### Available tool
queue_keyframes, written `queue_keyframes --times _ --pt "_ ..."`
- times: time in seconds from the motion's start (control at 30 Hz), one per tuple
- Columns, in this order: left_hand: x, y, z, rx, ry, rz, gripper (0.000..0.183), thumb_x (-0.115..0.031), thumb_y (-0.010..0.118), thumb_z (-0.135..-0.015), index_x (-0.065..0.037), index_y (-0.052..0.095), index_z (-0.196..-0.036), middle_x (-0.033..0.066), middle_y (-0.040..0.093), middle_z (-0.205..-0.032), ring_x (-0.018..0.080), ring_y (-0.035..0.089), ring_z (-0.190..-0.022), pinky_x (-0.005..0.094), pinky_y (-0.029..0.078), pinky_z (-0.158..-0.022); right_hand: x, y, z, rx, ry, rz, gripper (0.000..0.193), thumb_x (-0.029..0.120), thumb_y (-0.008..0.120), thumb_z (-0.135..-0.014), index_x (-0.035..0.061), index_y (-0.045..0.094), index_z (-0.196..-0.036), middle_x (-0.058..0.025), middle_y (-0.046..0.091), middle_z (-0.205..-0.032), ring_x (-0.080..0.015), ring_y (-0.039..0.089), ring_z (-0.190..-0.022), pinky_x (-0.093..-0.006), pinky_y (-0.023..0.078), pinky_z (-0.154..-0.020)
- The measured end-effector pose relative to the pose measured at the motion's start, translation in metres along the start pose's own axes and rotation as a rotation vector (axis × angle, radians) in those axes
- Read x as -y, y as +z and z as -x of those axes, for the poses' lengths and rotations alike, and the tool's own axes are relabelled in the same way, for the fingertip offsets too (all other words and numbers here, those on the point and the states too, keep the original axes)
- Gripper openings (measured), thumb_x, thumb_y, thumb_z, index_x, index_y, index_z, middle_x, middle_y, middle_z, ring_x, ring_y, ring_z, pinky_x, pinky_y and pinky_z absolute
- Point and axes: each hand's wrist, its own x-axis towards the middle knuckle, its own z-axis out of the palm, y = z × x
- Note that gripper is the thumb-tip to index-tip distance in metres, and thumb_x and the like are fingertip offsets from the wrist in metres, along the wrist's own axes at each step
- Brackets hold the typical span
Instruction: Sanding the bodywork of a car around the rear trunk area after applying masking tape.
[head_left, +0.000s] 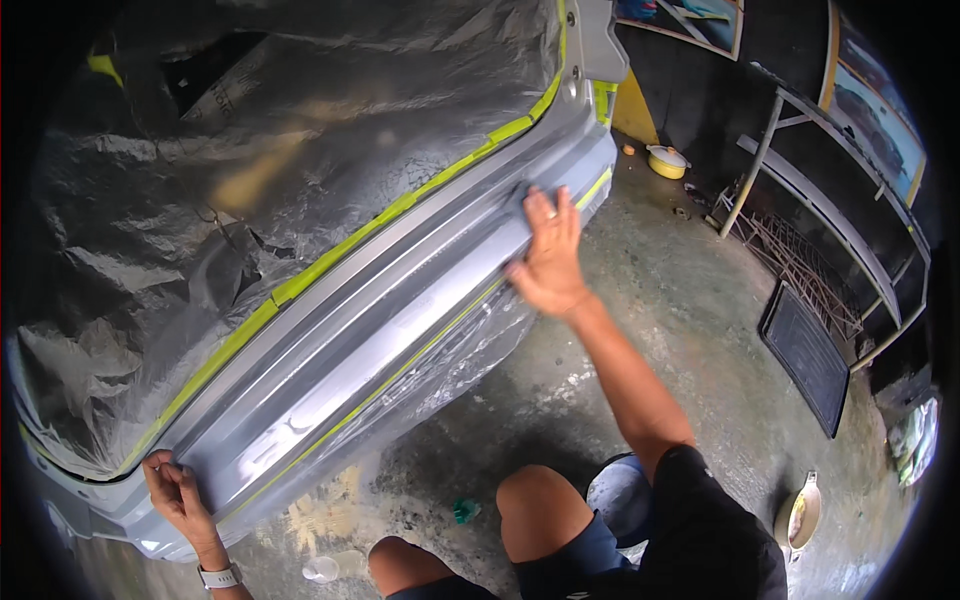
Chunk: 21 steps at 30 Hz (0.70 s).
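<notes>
A grey-primed car bumper (330, 375) runs diagonally from lower left to upper right in front of me. My right hand (552, 262) lies on its upper right part, fingers stretched out and apart. A small dark patch shows by the fingertips; I cannot make out what it is. At the lower left end, my left hand (180, 505) rests on the bumper with loosely bent fingers, gripping nothing visible. Yellow-green masking tape (345, 262) follows the bumper's upper edge and holds a clear plastic sheet (330, 160) over the dark car body. Thinner tape and more plastic line its lower side.
A bucket (618, 495) stands beside my right knee. On the concrete floor (590, 390) are a clear plastic cup (322, 570) and a green scrap (465, 511). To the right are a metal rack (850, 215), a black panel (808, 355), a two-handled pot (800, 515) and a yellow lidded pot (667, 162).
</notes>
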Motion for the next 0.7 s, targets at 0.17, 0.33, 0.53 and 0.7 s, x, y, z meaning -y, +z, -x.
queue_keyframes --times 0.17,0.33,0.53,0.7 --pt "0.013 -0.002 0.0 -0.017 -0.004 -0.082 0.025 0.0 0.059 -0.095 0.001 0.057 -0.119 -0.0055 0.037 -0.08 0.0063 0.034 -0.076 0.0224 0.03 -0.073 0.126 -0.004 0.014 0.02 -0.255 -0.178 0.114 0.088 0.054 -0.087 0.0021 0.04 -0.161 -0.0219 0.041 -0.168 -0.0494 0.026 -0.161 -0.0712 0.013 -0.129" --pt "0.011 0.001 0.004 -0.019 -0.012 -0.092 0.024 -0.001 0.06 -0.095 0.0 0.058 -0.118 -0.0052 0.037 -0.079 0.0063 0.035 -0.075 0.0235 0.03 -0.071 0.069 -0.027 -0.006 0.097 -0.33 -0.05 0.105 0.086 0.055 -0.087 0.0056 0.052 -0.155 -0.0151 0.055 -0.16 -0.0359 0.041 -0.156 -0.0672 0.016 -0.13" --pt "-0.009 -0.015 0.015 -0.102 0.047 -0.303 0.027 -0.012 0.069 -0.085 -0.002 0.066 -0.11 -0.0013 0.046 -0.068 0.01 0.041 -0.062 0.03 0.034 -0.056 -0.012 -0.036 -0.032 0.134 -0.216 0.078 0.102 0.077 0.067 -0.086 0.0048 0.049 -0.156 -0.0169 0.053 -0.16 -0.0366 0.043 -0.153 -0.0677 0.022 -0.127" --pt "-0.045 0.019 -0.012 -0.06 0.079 -0.191 0.022 -0.012 0.074 -0.086 -0.002 0.066 -0.104 -0.0024 0.049 -0.066 0.0073 0.041 -0.059 0.0288 0.033 -0.053 0.027 -0.072 -0.018 0.129 -0.453 0.097 0.08 0.036 0.079 -0.092 0.002 0.049 -0.157 -0.0181 0.054 -0.16 -0.0406 0.047 -0.15 -0.0572 0.03 -0.127"
